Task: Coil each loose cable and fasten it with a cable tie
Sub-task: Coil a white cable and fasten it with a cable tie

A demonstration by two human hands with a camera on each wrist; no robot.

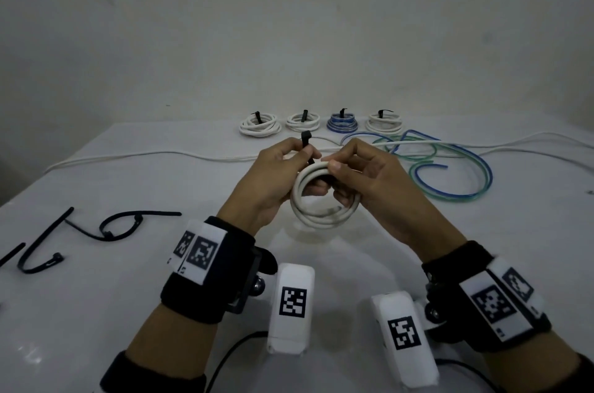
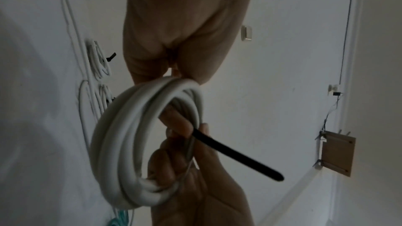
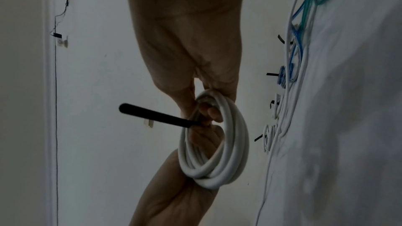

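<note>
The white coil (image 1: 323,199) is held in the air above the middle of the desk (image 1: 128,174), between both hands, and it does not touch the surface. The left hand (image 1: 273,177) has its fingers curled around the left side of the coil and pinches the black tie (image 1: 307,148) at the top of the ring. The right hand (image 1: 363,174) grasps the right side, with the thumb pressed on the strands beside the tie.

The tie crosses the bundle at the top, and its long axis goes roughly from the person toward the far edge. In the head view the tie's head points up and away, just above the left fingers. The next move seems to be closing the tie, so its tail must come round to its head. The left hand is nearer to the head, and the right hand seems nearer to the tail.

The head view hides the tail. The left wrist view shows it: the tie (image 2: 237,155) comes out through the ring (image 2: 130,143) as a straight free strip, not yet in the lock. The right wrist view shows the same strip (image 3: 156,114) pointing away from the coil (image 3: 217,152).

Four tied coils (image 1: 321,122) stand near the far edge, loose cables (image 1: 450,164) lie before them, and spare ties (image 1: 106,228) near the left edge.
</note>
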